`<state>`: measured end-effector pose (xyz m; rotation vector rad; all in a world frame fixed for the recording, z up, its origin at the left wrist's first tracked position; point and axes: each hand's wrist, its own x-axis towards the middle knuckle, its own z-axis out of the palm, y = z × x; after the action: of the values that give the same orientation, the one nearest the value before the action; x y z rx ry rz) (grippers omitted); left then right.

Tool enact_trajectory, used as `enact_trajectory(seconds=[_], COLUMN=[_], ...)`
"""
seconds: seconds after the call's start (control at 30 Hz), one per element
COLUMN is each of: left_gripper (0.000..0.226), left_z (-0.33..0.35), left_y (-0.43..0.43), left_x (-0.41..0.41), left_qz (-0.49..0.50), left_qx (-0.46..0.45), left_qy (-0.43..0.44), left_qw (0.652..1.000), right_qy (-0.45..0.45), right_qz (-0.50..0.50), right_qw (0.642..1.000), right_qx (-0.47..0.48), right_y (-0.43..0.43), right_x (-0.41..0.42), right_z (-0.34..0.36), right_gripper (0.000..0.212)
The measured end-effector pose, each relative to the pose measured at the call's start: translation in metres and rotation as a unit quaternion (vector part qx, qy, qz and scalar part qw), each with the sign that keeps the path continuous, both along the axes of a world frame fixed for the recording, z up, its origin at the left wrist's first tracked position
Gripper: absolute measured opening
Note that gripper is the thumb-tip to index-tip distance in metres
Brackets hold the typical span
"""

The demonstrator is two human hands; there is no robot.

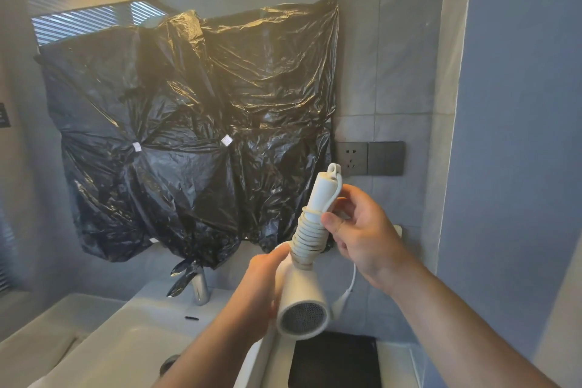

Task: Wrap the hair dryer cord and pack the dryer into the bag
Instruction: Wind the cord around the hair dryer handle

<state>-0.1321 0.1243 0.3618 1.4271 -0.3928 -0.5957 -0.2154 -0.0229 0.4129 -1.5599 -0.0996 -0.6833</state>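
Your left hand grips the dryer; your right hand pinches the cord, mostly wound on; bagging remains undone.

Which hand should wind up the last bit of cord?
Right, probably. The right hand pinches the cord at the coils, and the loose end hangs just below it. The left hand is busy holding the dryer.

Hair dryer hides the left hand's fingers; black plastic covers most of the mirror
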Motion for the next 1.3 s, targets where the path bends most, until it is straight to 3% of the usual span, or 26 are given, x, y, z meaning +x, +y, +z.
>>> enact_trajectory(seconds=[0.1,0.23,0.3,0.43,0.63,0.83,1.03,1.3], left_gripper=[0.052,0.020,0.021,0.030,0.022,0.040,0.016,0.023], left_z=[0.000,-0.006,-0.003,0.011,-0.020,-0.084,-0.148,-0.234], left_y=[0.011,0.014,0.014,0.012,0.023,0.036,0.046,0.049], left_x=[-0.024,-0.016,-0.014,-0.009,0.009,0.015,0.020,0.013], left_qz=[0.004,0.045,0.060,-0.034,-0.028,-0.065,-0.020,0.015], left_qx=[0.038,-0.006,-0.062,-0.105,-0.103,-0.104,-0.062,-0.014], left_qy=[-0.056,-0.087,-0.147,-0.257,-0.221,-0.116,-0.123,-0.101], left_qw=[0.998,0.995,0.985,0.960,0.969,0.986,0.990,0.995], right_qy=[0.024,0.033,0.039,0.054,0.095,0.179,0.233,0.257], right_qz=[-0.009,-0.036,-0.054,-0.049,-0.074,-0.089,-0.077,-0.100], right_qw=[0.999,0.996,0.992,0.989,0.985,0.975,0.968,0.960], right_qx=[-0.023,-0.070,-0.106,-0.126,-0.125,-0.100,-0.045,-0.039], right_y=[0.007,0.010,0.014,0.024,0.033,0.048,0.062,0.070], right_x=[0.001,0.001,0.000,-0.002,-0.001,0.006,0.009,0.002], right_z=[-0.007,-0.017,-0.023,-0.031,-0.054,-0.105,-0.161,-0.234], right_gripper=[0.041,0.036,0.037,0.037,0.040,0.045,0.042,0.043])
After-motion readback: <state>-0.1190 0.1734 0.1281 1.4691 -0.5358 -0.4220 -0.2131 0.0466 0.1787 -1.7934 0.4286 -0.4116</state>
